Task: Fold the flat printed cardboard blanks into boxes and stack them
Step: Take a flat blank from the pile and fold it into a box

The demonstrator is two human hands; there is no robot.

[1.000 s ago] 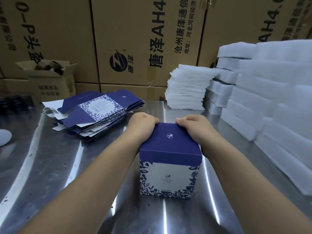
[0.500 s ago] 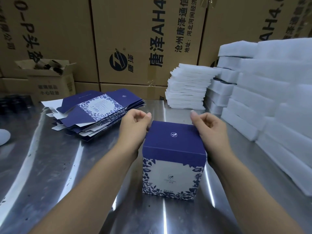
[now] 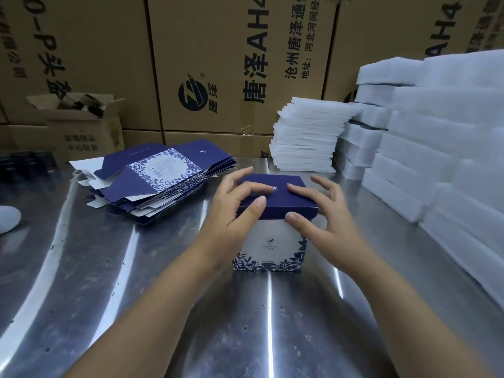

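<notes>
Both hands are on the box [image 3: 272,242], which stands upright on the steel worktop [image 3: 109,282], front and centre. The left hand [image 3: 231,211] lies spread over the left half of the dark blue lid, fingers nearly straight and flat on top, thumb against the lid's front lip. The right hand [image 3: 324,214] mirrors it on the right half, fingers fanned out, thumb on the front edge. Neither is wrapped round anything. The white front panel with its blue floral border faces the camera. Back left, well apart from the box, lies the fanned pile of flat blanks [image 3: 163,181]. White foam pads [image 3: 305,140] are stacked behind and along the right. Brown cartons [image 3: 218,64] wall the back.
</notes>
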